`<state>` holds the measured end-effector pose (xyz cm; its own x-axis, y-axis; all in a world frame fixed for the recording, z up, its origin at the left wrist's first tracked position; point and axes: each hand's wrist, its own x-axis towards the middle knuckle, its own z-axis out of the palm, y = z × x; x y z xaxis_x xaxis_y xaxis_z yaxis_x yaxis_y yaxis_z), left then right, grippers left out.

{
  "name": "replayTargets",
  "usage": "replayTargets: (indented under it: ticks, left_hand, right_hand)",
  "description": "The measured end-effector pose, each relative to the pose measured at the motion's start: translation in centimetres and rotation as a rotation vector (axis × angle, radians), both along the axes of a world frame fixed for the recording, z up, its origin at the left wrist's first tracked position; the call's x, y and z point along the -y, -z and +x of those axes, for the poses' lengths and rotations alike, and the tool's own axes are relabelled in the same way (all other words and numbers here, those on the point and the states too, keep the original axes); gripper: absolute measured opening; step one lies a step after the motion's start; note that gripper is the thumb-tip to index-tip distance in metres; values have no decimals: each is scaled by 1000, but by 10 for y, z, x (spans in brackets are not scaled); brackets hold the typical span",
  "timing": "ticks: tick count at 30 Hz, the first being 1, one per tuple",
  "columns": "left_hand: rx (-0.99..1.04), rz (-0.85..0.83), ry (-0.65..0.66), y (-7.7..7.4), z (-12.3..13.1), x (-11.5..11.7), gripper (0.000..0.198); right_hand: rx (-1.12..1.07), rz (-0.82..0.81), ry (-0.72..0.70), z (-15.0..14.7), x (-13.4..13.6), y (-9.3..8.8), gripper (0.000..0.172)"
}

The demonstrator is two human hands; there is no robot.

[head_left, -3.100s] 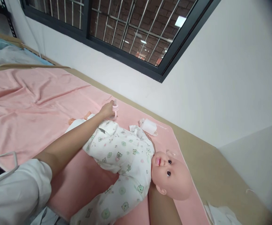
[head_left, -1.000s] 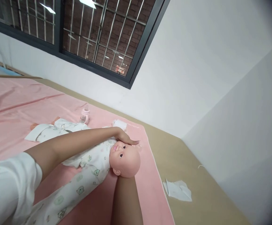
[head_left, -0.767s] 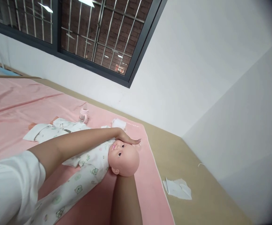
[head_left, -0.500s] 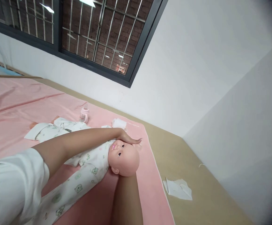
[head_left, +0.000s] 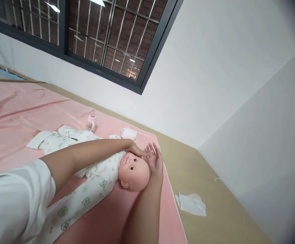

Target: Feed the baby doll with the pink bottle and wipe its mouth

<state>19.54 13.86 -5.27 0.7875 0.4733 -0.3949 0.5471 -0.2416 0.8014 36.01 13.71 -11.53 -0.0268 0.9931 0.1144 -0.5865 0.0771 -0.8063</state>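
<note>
Doll (head_left: 106,171), one only, lies face up on one pink cloth (head_left: 142,217), at the middle of the scene and towards the near side. Its long axis runs from the far left, where the feet are, to the near right, where the crown of the head (head_left: 134,173) points. One patterned sleeve (head_left: 63,213) stretches towards the near left.

Two hands are at the head. The left hand (head_left: 139,149) is flat, fingers extended and close together, along the head's far side. The right hand (head_left: 153,157) is wide, palm up with fingers spread, just right of the head; both hold nothing. The left fingertips overlap the right palm; whether they touch I cannot tell.

Beyond the doll, one pink bottle (head_left: 91,122) stands upright to the left and one white packet (head_left: 129,134) lies right of it. One white sheet (head_left: 191,204) lies at the right, on a tan surface (head_left: 203,183).
</note>
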Motion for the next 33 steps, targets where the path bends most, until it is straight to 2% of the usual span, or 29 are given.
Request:
replayTargets:
  ticks: [3, 7, 11, 16, 18, 21, 26, 33]
  left_hand:
    - [-57, -188, 21, 4, 2, 0, 77]
    - [-40, -158, -32, 5, 5, -2, 77]
    - [51, 8, -252, -4, -5, -18, 83]
    - [192, 209, -629, -11, -45, -49, 99]
    - [209, 227, -748, -9, -66, -58, 101]
    - [208, 177, -848, -3, -95, -63, 103]
    - [197, 89, -908, 6, -120, -61, 100]
    - [184, 34, -888, 15, -122, -67, 89]
  right_hand:
    - [-75, -15, 7, 13, 6, -3, 32]
    - [-125, -39, 20, 15, 9, -2, 30]
    - [-107, -96, -3, 9, 5, 2, 28]
    - [-89, -160, -27, 3, 2, 4, 25]
    - [-79, -184, -32, 1, 2, 5, 24]
    - [-62, -200, -42, -1, 2, 6, 23]
    - [-20, -191, -52, -2, 0, 10, 26]
    - [22, -181, -54, -3, -2, 15, 31]
